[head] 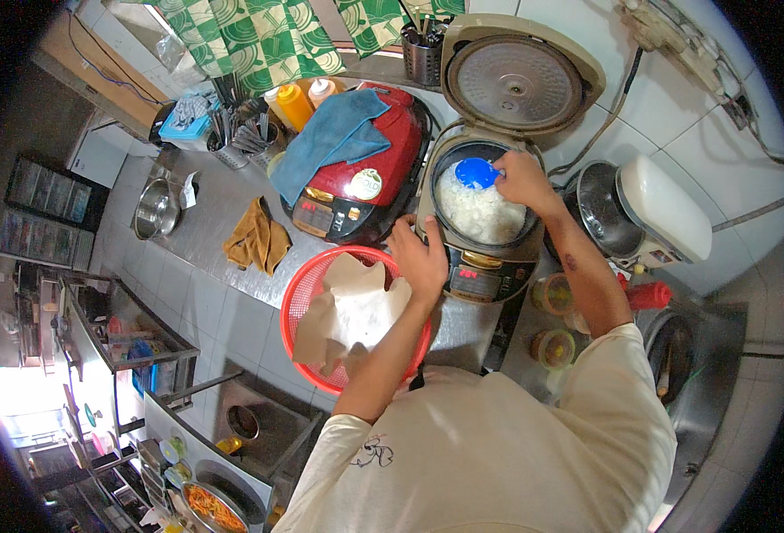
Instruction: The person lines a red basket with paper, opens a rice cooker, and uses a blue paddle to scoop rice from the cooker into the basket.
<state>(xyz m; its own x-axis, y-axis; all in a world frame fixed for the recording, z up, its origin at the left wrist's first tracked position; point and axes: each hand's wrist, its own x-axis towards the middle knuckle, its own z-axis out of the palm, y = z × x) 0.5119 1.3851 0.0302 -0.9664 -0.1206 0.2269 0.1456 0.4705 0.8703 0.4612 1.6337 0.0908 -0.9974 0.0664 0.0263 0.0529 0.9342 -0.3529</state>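
Note:
My right hand [524,178] is closed on the handle of a blue plastic rice paddle [476,172], whose blade rests on the white rice [482,216] inside an open rice cooker [482,265]. The cooker's lid [515,83] stands raised behind the pot. At the cooker's left front side, my left hand [420,254] is spread, fingers apart, near its rim; whether it touches is hard to tell. Below that hand is a red plastic basket [288,312] lined with brown paper [358,300]. My left forearm passes over the basket.
A closed red rice cooker [392,166] with a blue cloth [332,143] stands at the left. A brown cloth [258,236] and a steel bowl [157,208] lie farther left. To the right are a kitchen scale with bowl [608,210], lidded tubs [555,348] and a sink [705,413].

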